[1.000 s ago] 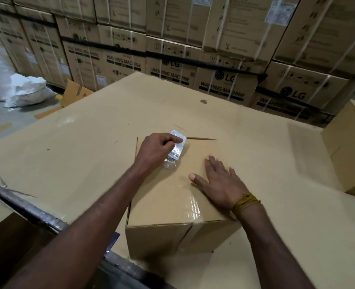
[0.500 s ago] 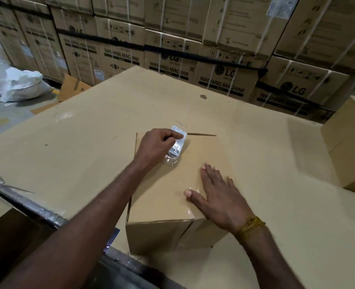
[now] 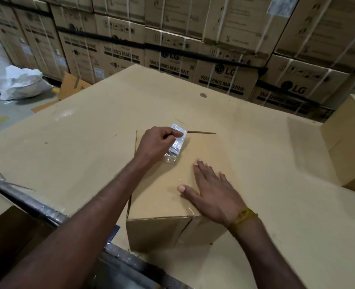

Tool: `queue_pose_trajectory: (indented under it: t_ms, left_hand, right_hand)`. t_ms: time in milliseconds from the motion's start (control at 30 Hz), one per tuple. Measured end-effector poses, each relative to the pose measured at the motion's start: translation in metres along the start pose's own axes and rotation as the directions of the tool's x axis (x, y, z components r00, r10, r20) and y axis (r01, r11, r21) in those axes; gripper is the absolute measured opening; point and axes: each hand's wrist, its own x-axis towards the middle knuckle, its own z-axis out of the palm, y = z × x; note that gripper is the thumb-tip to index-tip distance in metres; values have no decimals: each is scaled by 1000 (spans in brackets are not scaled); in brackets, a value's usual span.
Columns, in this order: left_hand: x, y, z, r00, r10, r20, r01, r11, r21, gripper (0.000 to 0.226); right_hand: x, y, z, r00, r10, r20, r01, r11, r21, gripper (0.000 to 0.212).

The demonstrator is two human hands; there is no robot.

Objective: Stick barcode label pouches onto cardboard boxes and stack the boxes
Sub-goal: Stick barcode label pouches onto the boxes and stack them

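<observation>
A small cardboard box (image 3: 164,190) stands on a wide cardboard-covered surface (image 3: 78,142) in front of me. My left hand (image 3: 155,142) pinches a clear barcode label pouch (image 3: 176,146) between thumb and curled fingers, over the far part of the box top. The pouch's lower end hangs close to the box top; contact cannot be told. Flat on the box top near its right edge lies my right hand (image 3: 212,195), fingers straight and spread. A yellow band circles its wrist.
Another plain box (image 3: 347,142) stands at the right edge of the surface. Stacked washing machine cartons (image 3: 224,65) form a wall behind. White sacks (image 3: 22,82) and a loose cardboard piece (image 3: 72,84) lie on the floor at left. A dark metal rail (image 3: 32,205) borders the near left.
My right hand has slid a little back toward me along the box top. The left hand keeps hold of the pouch at nearly the same spot.
</observation>
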Motion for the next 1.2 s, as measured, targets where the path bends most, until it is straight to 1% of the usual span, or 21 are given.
queue_pose_trajectory:
  t_ms: [100, 267, 367, 433, 533, 600, 700, 767, 833, 900, 1033, 1100, 1200]
  left_hand:
    - [-2, -1, -1, 1000, -2, 8, 2, 1000, -11, 37]
    - [-3, 2, -2, 1000, -10, 7, 10, 999, -49, 37]
    - [-2, 2, -3, 1000, -16, 2, 16, 999, -33, 36]
    - [-2, 1, -3, 1000, -14, 5, 15, 1000, -23, 36]
    - [-3, 3, -2, 1000, -4, 5, 4, 1000, -10, 36]
    - [-5, 5, -3, 1000, -6, 4, 6, 1000, -19, 36]
    - [-6, 5, -2, 1000, -6, -2, 6, 999, -47, 37]
    - [-6, 5, -2, 1000, -8, -4, 8, 998, -55, 36]
    - [-4, 5, -3, 1000, -4, -5, 4, 999, -41, 36]
    - [-2, 3, -3, 1000, 1, -8, -1, 1000, -24, 36]
    - [-1, 2, 0, 1000, 10, -3, -10, 1000, -9, 36]
    - [-1, 3, -1, 1000, 7, -10, -8, 1000, -17, 37]
    - [-2, 3, -1, 1000, -3, -15, 2, 999, -42, 36]
  right_hand:
    - [-2, -4, -1, 1000, 12, -9, -12, 999, -44, 89]
    - [-53, -12, 9, 1000, -5, 14, 5, 998, -63, 101]
    - [-34, -10, 6, 999, -16, 33, 17, 998, -57, 95]
    - [-9, -9, 3, 999, -39, 7, 39, 999, -35, 91]
    - [15, -9, 2, 999, -40, -32, 40, 999, -9, 91]
    - [7, -10, 6, 998, -47, -37, 47, 999, -5, 91]
    - [-30, -10, 15, 997, -74, -27, 74, 997, 2, 92]
    - [-47, -8, 17, 997, -78, -7, 78, 997, -9, 96]
    - [-41, -6, 11, 997, -75, 21, 75, 997, -24, 99]
    - [-17, -5, 6, 997, -74, 27, 74, 997, -20, 94]
    - [26, -5, -1, 998, -60, -17, 60, 998, 10, 89]
    - [24, -5, 1, 998, -55, -29, 55, 998, -5, 89]
    - [-13, -3, 11, 997, -71, -19, 71, 997, -1, 92]
